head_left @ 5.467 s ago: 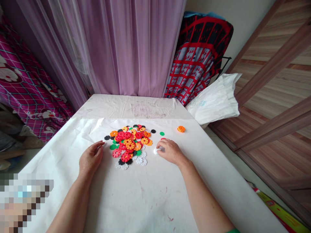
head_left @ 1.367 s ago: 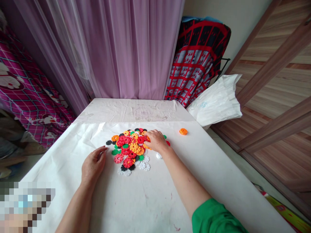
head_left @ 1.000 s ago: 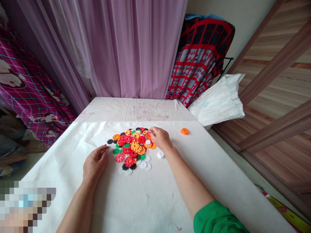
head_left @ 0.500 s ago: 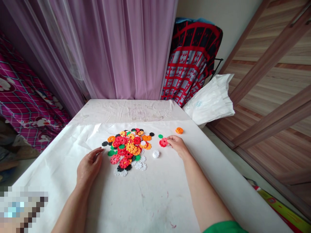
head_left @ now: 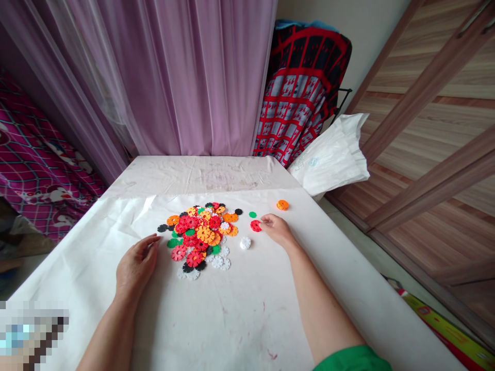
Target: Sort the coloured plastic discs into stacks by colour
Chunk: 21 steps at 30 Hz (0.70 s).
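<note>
A heap of flower-shaped plastic discs [head_left: 205,235] in red, orange, green, black and white lies on the white-covered table. To its right, a red notched disc [head_left: 255,225] lies at the fingertips of my right hand [head_left: 276,230]. Thumb and fingers are pinched at its right edge. My left hand [head_left: 136,263] rests on the cloth left of the heap, fingers loosely stretched, holding nothing. Close to my right hand are a green disc [head_left: 252,214], a white stack of discs [head_left: 245,242] and an orange stack [head_left: 282,205].
The white tablecloth [head_left: 216,319] covers the table. A white bag [head_left: 332,157] stands at the far right edge. Purple curtains [head_left: 201,77] hang behind, with a red-and-black patterned cloth [head_left: 297,93] beside them. Wooden cabinet doors [head_left: 433,139] are on the right.
The red disc, tilted in my right fingers before, now looks flatter and smaller beside the green disc. My left hand stays by the heap. The whole view has shifted slightly.
</note>
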{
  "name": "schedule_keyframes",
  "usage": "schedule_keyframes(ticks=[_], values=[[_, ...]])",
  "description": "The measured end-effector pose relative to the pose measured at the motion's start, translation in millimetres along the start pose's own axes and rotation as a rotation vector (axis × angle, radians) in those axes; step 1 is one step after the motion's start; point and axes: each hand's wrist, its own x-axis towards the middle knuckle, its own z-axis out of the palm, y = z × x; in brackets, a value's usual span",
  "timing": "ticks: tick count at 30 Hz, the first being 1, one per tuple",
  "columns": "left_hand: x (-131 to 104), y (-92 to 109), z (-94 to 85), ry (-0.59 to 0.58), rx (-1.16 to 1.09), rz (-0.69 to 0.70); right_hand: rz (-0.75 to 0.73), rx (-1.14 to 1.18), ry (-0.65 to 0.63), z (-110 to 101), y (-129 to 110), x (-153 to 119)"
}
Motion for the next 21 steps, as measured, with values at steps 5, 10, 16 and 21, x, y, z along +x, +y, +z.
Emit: schedule_keyframes(ticks=[5, 10, 16, 21], values=[[-1, 3, -1.8, -0.032, 0.005, -0.031, -0.103, -0.184, -0.041, -5, -11, -11], [0, 3, -1.7, -0.05, -0.002, -0.032, -0.148, -0.331, 0.009, -12, -29, -15], [-2, 5, -2.4, -0.055, 0.005, -0.056, -0.34, -0.419, -0.093, 13, -79, -16], [-1, 1, -0.5, -0.008, -0.016, -0.001, -0.599, -0.483, -0.214, 52, -113, -16]])
